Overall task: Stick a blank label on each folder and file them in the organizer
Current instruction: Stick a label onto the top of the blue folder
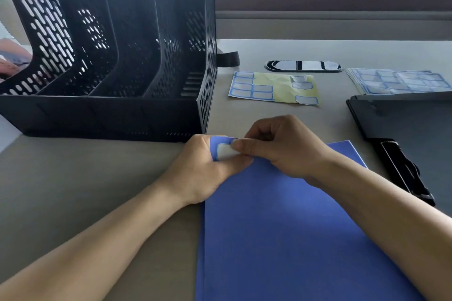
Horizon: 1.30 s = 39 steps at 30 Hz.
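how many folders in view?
2 visible. Blue folder flat on the table, held by the left hand, the right hand pinching a label on it; black folder at the right edge, near the label sheets. Layered edges suggest a stack: more may be hidden.

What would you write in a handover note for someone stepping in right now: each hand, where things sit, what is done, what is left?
The left hand grips the top left corner of the blue folder, thumb beside the label.
The right hand pinches the label's right edge over that corner.
The folder lies flat on the desk; organizer stands behind left, no folder seen in its slots; part-used label sheet and stack of sheets behind; black folders at right.
Done: one label peeled and brought to the folder.
Left: press it flat, file this folder, then label and file the black folders.
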{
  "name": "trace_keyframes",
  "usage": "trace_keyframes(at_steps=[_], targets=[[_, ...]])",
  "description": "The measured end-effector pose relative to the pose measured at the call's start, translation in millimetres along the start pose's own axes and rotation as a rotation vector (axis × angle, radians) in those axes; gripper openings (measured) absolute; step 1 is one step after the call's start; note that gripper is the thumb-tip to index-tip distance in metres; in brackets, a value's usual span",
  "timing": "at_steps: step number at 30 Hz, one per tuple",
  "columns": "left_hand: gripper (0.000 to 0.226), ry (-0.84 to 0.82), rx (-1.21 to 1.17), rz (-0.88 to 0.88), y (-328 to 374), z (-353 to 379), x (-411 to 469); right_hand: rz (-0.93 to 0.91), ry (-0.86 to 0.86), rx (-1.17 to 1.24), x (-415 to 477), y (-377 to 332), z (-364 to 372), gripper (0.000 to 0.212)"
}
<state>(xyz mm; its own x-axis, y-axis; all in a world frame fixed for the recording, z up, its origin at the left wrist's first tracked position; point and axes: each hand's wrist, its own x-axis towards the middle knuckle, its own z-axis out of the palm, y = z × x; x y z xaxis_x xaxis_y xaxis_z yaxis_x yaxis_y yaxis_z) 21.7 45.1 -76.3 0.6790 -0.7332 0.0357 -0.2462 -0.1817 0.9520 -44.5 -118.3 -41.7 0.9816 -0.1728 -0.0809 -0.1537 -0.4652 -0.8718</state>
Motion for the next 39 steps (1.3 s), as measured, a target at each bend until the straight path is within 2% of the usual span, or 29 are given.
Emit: trace_keyframes(at_steps=[2,4,7,9,11,16,19,22,26,29,32,35,37,39], targets=[[0.032,-0.093,-0.059,0.005,2,-7,-1,0.005,0.038,0.01,1,-1,-1,0.028],[0.041,-0.139,-0.153,-0.022,5,-13,-4,-0.008,0.072,0.019,3,-1,-3,0.031],[0.045,-0.071,-0.227,-0.008,4,-17,-7,-0.03,0.1,-0.003,2,-1,-3,0.034],[0.071,-0.038,-0.206,-0.003,1,-16,-7,-0.029,0.086,-0.014,1,2,-3,0.033],[0.085,-0.043,-0.177,-0.016,-2,-17,-5,-0.004,0.025,-0.001,0,4,-4,0.032],[0.085,-0.062,-0.103,-0.031,-2,-18,-7,-0.011,-0.055,-0.078,0,3,-7,0.026],[0.062,-0.031,-0.148,-0.037,0,-16,-6,-0.016,-0.028,-0.079,2,3,-7,0.027],[0.079,-0.001,-0.104,-0.042,0,-11,-4,-0.036,-0.012,-0.105,3,1,-8,0.029],[0.059,0.097,0.066,0.04,2,-5,-1,-0.045,-0.024,-0.121,1,4,-5,0.024],[0.051,0.123,0.124,0.058,0,-7,-1,-0.037,-0.026,-0.138,2,6,-2,0.029],[0.049,0.135,0.092,0.047,1,-6,-1,-0.032,-0.003,-0.105,7,7,-1,0.031],[0.056,0.146,0.018,0.038,3,-5,-3,-0.052,0.024,-0.096,6,7,-5,0.031],[0.066,0.055,-0.081,-0.004,-2,-9,-3,-0.058,-0.002,-0.1,4,7,-9,0.029],[0.064,-0.03,-0.144,0.002,-6,-12,-2,-0.048,-0.041,-0.1,2,7,-11,0.032]])
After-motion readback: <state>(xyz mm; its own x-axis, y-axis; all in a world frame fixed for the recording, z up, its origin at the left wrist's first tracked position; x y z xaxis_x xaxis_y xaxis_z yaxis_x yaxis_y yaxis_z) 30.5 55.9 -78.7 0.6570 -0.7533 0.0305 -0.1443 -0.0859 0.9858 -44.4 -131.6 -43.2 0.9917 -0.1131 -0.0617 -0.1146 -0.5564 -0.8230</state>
